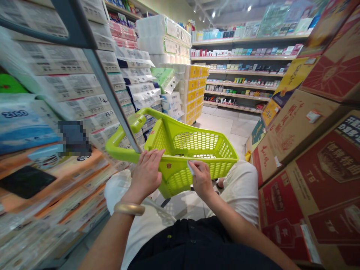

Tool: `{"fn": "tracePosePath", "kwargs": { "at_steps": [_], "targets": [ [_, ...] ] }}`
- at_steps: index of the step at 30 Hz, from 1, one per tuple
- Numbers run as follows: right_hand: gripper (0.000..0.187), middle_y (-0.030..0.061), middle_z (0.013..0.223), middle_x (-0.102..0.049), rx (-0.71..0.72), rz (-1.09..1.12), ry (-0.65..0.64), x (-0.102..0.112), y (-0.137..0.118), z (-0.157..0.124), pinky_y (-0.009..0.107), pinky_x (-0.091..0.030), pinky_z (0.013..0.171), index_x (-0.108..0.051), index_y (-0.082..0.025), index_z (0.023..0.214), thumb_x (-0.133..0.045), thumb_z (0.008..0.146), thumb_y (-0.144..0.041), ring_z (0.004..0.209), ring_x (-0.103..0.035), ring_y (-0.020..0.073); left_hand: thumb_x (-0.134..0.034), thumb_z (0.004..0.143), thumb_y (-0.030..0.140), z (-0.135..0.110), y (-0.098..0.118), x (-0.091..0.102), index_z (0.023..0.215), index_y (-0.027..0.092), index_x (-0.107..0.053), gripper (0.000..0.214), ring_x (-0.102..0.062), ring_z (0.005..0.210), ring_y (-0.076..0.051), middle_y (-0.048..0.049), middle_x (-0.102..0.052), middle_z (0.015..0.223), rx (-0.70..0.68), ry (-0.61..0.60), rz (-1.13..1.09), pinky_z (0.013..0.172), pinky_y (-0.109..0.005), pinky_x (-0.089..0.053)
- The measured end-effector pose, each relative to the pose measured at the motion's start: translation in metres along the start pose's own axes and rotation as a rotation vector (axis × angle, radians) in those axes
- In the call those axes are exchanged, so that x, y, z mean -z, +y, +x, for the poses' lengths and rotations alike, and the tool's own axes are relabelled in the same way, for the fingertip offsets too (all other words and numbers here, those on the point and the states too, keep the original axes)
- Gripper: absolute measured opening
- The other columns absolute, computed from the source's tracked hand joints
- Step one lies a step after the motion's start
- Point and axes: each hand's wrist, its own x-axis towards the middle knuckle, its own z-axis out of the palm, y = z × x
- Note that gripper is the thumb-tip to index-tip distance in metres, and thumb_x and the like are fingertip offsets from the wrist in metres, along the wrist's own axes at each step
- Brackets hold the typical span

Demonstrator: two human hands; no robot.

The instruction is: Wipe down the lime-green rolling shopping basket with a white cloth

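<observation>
Between shelves, green basket (pixel 194 150) under flat open left hand (pixel 146 174), right hand (pixel 201 180) pinching white cloth (pixel 190 167).

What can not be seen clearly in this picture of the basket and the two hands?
Head view only:
- White piece in the right hand: mostly covered by the fingers, too small to identify.
- Left hand: lies on the basket rim; its palm side is hidden.
- Basket inside: near wall hides the bottom.
- Packs on the left: blurred, one label pixelated.
- Boxes: cut by the right edge.

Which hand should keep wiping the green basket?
Probably the right hand: it pinches a small white wipe against the green basket wall. The left hand lies flat on the rim, steadying it.
</observation>
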Motion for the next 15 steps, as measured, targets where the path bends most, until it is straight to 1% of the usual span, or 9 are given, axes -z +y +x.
{"fn": "tracePosePath", "kwargs": {
  "at_steps": [2,3,5,8,11,13,15],
  "targets": [
    [0.060,0.0114,0.106,-0.059,0.016,0.016,-0.023,-0.005,-0.010,0.005,0.041,-0.048,0.092,-0.063,-0.020,0.130,-0.043,0.077,0.000,0.098,-0.053,0.0242,-0.044,0.069,0.007,0.000,-0.001,0.000,0.140,0.012,-0.047,0.071,-0.047,0.132,-0.028,-0.0120,-0.060,0.135,0.000,-0.005,0.005,0.119,-0.047,-0.025],
    [0.060,0.0112,0.106,-0.059,0.019,0.016,-0.031,-0.006,-0.011,0.006,0.041,-0.048,0.093,-0.063,-0.020,0.130,-0.043,0.077,0.000,0.098,-0.053,0.0240,-0.044,0.069,0.008,-0.001,-0.001,0.000,0.140,0.012,-0.047,0.071,-0.047,0.132,-0.028,-0.0120,-0.059,0.135,-0.002,-0.005,0.009,0.119,-0.047,-0.025],
    [0.059,0.0108,0.107,-0.059,0.017,0.007,-0.041,-0.003,-0.004,0.004,0.040,-0.048,0.093,-0.064,-0.021,0.129,-0.043,0.078,0.000,0.099,-0.053,0.0237,-0.044,0.069,0.008,-0.001,-0.003,0.000,0.139,0.011,-0.047,0.070,-0.048,0.131,-0.028,-0.0123,-0.060,0.135,-0.012,-0.001,0.018,0.119,-0.046,-0.026],
    [0.057,0.0104,0.106,-0.059,-0.011,-0.032,-0.019,0.011,0.020,-0.007,0.040,-0.049,0.091,-0.065,-0.021,0.127,-0.043,0.079,0.000,0.097,-0.054,0.0233,-0.045,0.069,0.008,-0.001,-0.005,-0.001,0.138,0.011,-0.049,0.069,-0.049,0.131,-0.028,-0.0130,-0.061,0.134,-0.025,0.014,0.029,0.119,-0.046,-0.026],
    [0.054,0.0101,0.102,-0.059,-0.068,-0.075,0.042,0.030,0.040,-0.016,0.041,-0.050,0.088,-0.067,-0.022,0.124,-0.043,0.080,-0.001,0.095,-0.055,0.0238,-0.045,0.070,0.008,-0.001,-0.005,-0.002,0.137,0.012,-0.051,0.067,-0.049,0.130,-0.028,-0.0126,-0.061,0.133,-0.029,0.023,0.031,0.119,-0.046,-0.027],
    [0.053,0.0098,0.100,-0.060,-0.111,-0.093,0.096,0.039,0.040,-0.014,0.043,-0.050,0.088,-0.067,-0.023,0.124,-0.043,0.081,-0.003,0.095,-0.056,0.0244,-0.046,0.069,0.008,0.000,-0.005,-0.002,0.135,0.014,-0.054,0.066,-0.049,0.130,-0.029,-0.0116,-0.061,0.132,-0.029,0.021,0.024,0.119,-0.047,-0.027],
    [0.054,0.0104,0.106,-0.062,-0.113,-0.089,0.128,0.043,0.029,-0.004,0.045,-0.050,0.093,-0.066,-0.024,0.127,-0.044,0.082,-0.004,0.101,-0.058,0.0253,-0.046,0.070,0.008,0.000,-0.004,-0.001,0.134,0.016,-0.055,0.065,-0.049,0.130,-0.029,-0.0105,-0.062,0.132,-0.023,0.013,0.020,0.119,-0.048,-0.027]
  ]
}}
